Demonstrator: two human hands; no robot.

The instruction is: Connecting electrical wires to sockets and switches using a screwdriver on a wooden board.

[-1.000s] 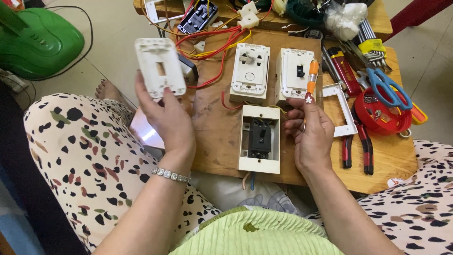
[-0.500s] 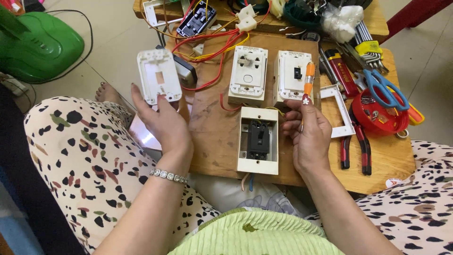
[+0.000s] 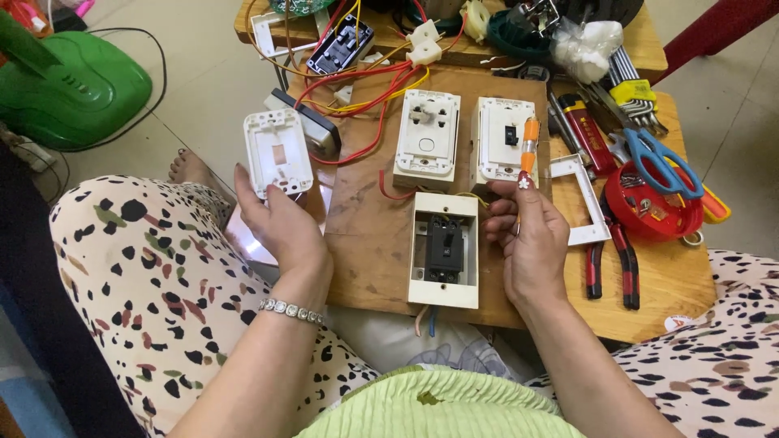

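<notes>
Head view: cover plate [image 3: 278,154] in left hand [image 3: 280,227]

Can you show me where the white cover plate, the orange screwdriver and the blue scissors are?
white cover plate [image 3: 278,154], head view, on its flat face beside the slot.
orange screwdriver [image 3: 529,139], head view, on the orange handle above the fingers.
blue scissors [image 3: 654,160], head view, on the blue handles.

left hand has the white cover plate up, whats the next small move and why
Probably lower the cover plate in the left hand onto the open box: its black breaker sits uncovered on the board, and the right hand waits beside it with an orange screwdriver.
</notes>
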